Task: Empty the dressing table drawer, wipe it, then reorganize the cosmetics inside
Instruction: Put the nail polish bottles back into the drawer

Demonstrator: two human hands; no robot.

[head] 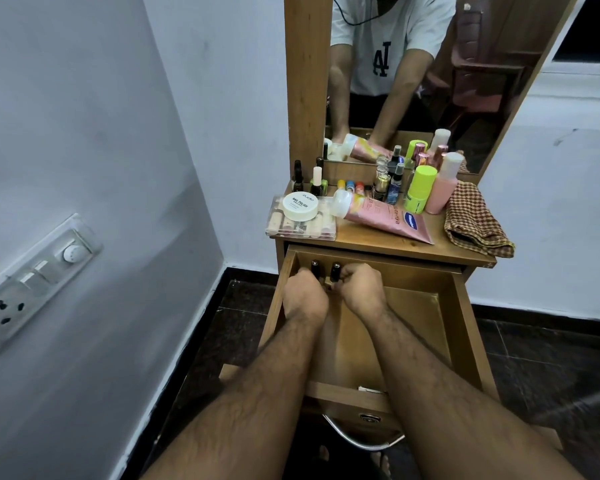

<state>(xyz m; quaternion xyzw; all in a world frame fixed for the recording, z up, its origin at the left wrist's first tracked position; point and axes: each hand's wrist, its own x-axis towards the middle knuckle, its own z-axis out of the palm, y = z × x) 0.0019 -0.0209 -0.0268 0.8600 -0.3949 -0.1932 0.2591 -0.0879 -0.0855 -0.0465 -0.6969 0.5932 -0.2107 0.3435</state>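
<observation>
While both hands reach into the open drawer (426, 306), left hand (305, 292) curled round black bottle (315, 269), right hand (359, 289) pinching second black bottle (335, 270).

Single head cam, wide-angle, worn by the person, pitched forward and down. Strong barrel distortion: walls and floor bend at the edges. Forearms enter from 6 o'clock and run up to frame centre, so the lens sits close above the open drawer (416, 306), which fills centre to lower centre. Dressing table top (388, 242) sits just past it toward 12 o'clock, mid-range. Mirror (413, 81) at 12 to 1 o'clock faces back at the camera and reflects the wearer's torso. Wall switch panel (32, 282) at 9 o'clock, near, blurred. No second view, so no overlap.
</observation>
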